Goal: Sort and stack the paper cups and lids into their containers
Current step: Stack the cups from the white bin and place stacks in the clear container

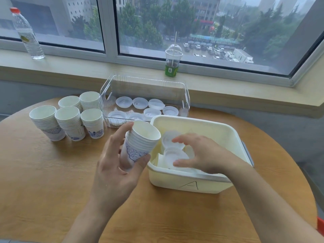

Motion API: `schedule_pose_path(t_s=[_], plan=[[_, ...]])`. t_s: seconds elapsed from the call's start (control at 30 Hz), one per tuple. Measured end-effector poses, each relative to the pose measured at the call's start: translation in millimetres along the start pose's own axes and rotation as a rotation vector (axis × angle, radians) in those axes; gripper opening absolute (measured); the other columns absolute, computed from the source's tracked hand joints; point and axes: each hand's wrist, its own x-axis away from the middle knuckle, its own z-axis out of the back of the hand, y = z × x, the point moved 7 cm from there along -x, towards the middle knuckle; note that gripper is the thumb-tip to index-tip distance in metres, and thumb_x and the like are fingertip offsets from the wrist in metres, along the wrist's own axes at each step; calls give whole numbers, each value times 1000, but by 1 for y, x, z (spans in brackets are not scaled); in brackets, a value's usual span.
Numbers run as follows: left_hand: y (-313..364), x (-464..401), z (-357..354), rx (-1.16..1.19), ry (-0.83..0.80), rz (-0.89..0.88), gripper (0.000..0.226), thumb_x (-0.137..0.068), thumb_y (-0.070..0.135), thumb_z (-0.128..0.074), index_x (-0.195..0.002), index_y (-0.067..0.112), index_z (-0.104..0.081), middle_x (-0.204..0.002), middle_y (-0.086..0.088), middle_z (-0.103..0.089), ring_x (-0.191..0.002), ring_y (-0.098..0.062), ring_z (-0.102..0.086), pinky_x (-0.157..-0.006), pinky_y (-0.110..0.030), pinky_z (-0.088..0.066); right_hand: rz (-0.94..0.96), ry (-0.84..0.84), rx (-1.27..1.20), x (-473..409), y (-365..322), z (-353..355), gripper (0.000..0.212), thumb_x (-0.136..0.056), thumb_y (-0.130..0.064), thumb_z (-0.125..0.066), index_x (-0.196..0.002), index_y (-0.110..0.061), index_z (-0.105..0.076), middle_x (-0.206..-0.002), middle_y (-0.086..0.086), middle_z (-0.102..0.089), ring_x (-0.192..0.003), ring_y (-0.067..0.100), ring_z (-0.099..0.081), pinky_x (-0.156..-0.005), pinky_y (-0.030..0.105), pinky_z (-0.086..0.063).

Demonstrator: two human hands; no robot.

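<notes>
Upper left of the frame: clear water bottle (pixel 27 33) with red cap, upright on the windowsill (pixel 87 67). Upper centre: clear domed drink cup (pixel 173 60), green sleeve, straw poking up, same sill. Behind, window (pixel 192 23) onto wet trees, buildings, parked cars. Below, round wooden table (pixel 52 181).

The right hand (pixel 201 153) is motion-blurred, hiding lids (pixel 172 152) beneath.

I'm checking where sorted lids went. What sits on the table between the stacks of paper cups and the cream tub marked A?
In the head view, the clear bin holding lids sits between them.
</notes>
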Motion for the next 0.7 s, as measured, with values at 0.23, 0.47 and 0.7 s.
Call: schedule_pose_path(t_s=[0.23, 0.47, 0.7], plan=[[-17, -3, -5, 12, 16, 39, 81, -82, 35, -81, -154, 35, -44, -137, 7, -63, -125, -17, -59, -101, -22, -47, -34, -46, 18, -10, 11, -13, 54, -89, -42, -79, -138, -43, -54, -108, -20, -60, -95, 6, -62, -93, 32, -51], [-28, 3, -1, -1, 24, 80, 82, -82, 38, -82, -155, 36, -44, -139, 8, -62, -124, -13, -59, -101, -18, -45, -144, 79, -10, -2, 50, 8, 28, -98, -27, -71, -120, -41, -63, -94, -16, -65, -83, 3, -61, -83, 30, -53], [-36, 8, 2, 11, 37, 101, 82, -82, 39, -83, -154, 40, -44, -137, 10, -62, -122, -14, -58, -101, -17, -43, -194, 125, -16, 9, 73, 21, 27, -98, -29, -72, -117, -45, -60, -98, -19, -66, -86, 1, -61, -71, 17, -44]])
